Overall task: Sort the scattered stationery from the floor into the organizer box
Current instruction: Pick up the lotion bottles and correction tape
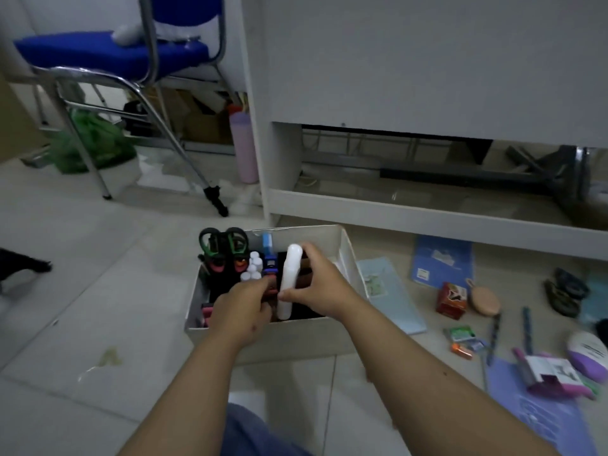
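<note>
While the right hand (324, 284) holds a white tube (289, 281) upright in the box (345, 258), left hand (243, 307) curls on something inside, unclear. Scissors (223, 245) and bottles (253, 268) stowed; booklets (441, 261), pens (526, 327), packets (460, 337) lie on the floor (98, 291). Roughly half done.

White tube (289, 280), green-handled scissors (224, 242), blue chair (108, 52), purple bottle (244, 148).
</note>
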The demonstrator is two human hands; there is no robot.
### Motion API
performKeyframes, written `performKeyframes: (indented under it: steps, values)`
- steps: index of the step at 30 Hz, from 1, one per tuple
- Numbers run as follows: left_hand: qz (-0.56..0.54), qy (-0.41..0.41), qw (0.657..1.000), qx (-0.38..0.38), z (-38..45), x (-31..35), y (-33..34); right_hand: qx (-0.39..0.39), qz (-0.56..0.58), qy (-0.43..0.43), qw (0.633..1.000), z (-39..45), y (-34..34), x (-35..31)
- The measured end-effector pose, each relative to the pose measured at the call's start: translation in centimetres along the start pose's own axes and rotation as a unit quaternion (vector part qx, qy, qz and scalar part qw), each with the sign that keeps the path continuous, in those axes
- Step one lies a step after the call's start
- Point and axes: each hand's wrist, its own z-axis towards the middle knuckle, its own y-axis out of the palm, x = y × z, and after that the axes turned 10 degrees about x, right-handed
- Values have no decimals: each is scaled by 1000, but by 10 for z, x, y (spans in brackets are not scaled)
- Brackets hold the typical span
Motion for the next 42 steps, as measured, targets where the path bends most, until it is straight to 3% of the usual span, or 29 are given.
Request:
performKeyframes:
  steps: [4,13,18,30,42]
  values:
    - [1,-36,999,16,6,-13,4,-26,-15,13,999,5,29,7]
    - [-170,-143,974,41,10,-21,0,-100,-68,19,992,11,45,15]
    - [-152,-128,980,13,12,-21,-1,-121,-142,17,982,14,47,17]
    - [-116,-126,985,24,15,-25,3,-87,-171,-21,981,16,54,16]
    - [-82,-97,991,53,10,-16,0,-77,-162,6,984,17,53,18]
